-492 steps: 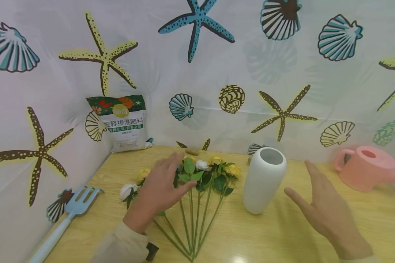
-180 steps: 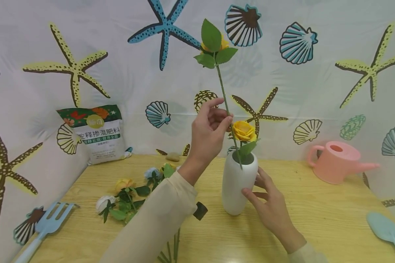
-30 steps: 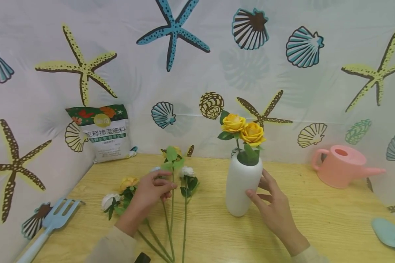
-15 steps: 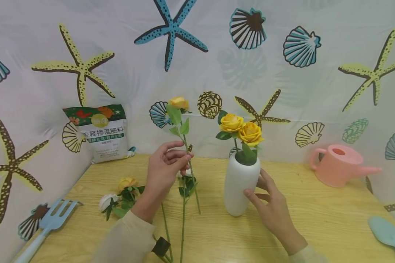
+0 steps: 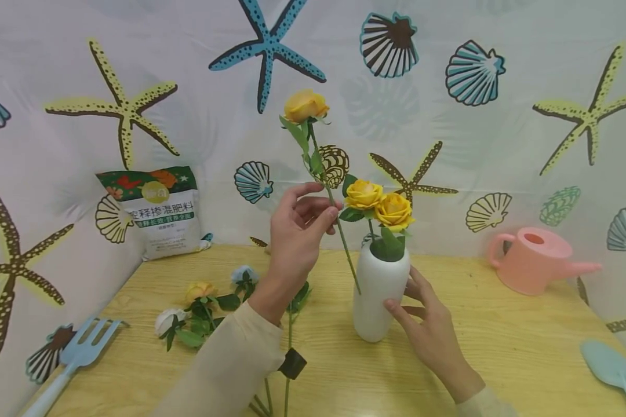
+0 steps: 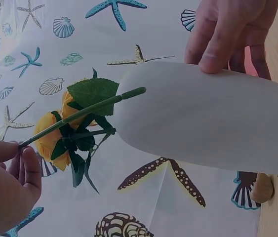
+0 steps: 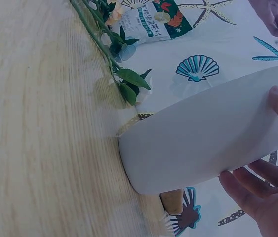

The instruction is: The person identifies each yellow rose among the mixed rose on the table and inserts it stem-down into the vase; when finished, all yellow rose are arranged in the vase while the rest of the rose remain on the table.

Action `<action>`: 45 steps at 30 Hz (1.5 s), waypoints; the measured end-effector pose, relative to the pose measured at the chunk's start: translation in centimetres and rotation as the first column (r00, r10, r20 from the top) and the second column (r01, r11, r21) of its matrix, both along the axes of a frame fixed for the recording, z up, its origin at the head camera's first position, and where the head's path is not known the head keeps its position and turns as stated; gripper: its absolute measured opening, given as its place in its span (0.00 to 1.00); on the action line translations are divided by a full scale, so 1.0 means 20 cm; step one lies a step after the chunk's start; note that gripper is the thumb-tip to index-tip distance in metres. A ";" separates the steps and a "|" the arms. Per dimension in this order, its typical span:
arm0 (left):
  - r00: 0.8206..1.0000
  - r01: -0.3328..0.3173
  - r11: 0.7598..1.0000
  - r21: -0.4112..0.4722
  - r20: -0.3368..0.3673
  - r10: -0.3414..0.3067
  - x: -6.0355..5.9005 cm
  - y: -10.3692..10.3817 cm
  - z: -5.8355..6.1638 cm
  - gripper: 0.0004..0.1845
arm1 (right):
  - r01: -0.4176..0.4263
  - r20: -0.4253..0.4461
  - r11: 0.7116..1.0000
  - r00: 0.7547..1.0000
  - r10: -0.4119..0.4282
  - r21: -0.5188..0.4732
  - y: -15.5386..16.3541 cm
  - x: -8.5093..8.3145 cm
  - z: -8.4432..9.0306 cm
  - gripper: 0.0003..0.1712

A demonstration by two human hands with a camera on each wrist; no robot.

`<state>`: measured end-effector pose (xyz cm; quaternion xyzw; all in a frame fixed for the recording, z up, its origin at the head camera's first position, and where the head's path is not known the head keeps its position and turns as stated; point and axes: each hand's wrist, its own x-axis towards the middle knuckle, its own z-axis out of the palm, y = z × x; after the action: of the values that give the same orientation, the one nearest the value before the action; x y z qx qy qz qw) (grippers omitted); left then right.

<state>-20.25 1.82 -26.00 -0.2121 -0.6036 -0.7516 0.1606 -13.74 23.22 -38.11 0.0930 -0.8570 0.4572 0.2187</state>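
My left hand (image 5: 302, 237) pinches the green stem of a yellow rose (image 5: 306, 106), its bloom up and its stem slanting down to the right. In the head view the stem's lower end overlaps the upper side of the white vase (image 5: 378, 295); in the left wrist view the stem tip (image 6: 138, 92) lies across the vase's mouth end. Two yellow roses (image 5: 393, 212) stand in the vase, their leaves at its rim. On the vase's right side my right hand (image 5: 432, 330) grips it, thumb in front, fingers behind, as the right wrist view also shows.
Several flowers lie left on the wooden table (image 5: 501, 347), among them a white rose (image 5: 169, 320), an orange-yellow rose (image 5: 199, 291) and a blue flower (image 5: 244, 274). Around them are a blue hand fork (image 5: 86, 344), fertilizer bag (image 5: 159, 217), pink watering can (image 5: 534, 260) and pale blue trowel (image 5: 605, 362).
My left hand has lifted a yellow rose from the flowers on the table and carried it up and right to the vase. The right hand stays on the vase.
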 end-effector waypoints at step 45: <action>0.997 -0.070 0.997 -0.042 -0.047 0.068 -0.05 0.19 -0.20 0.15 | 0.004 0.025 1.000 1.000 -0.004 -0.008 0.01 -0.01 0.00 0.41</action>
<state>-21.31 5.53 -29.91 -0.2118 -0.6229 -0.7273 0.1957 -13.92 23.43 -38.13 0.0848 -0.8579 0.4616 0.2094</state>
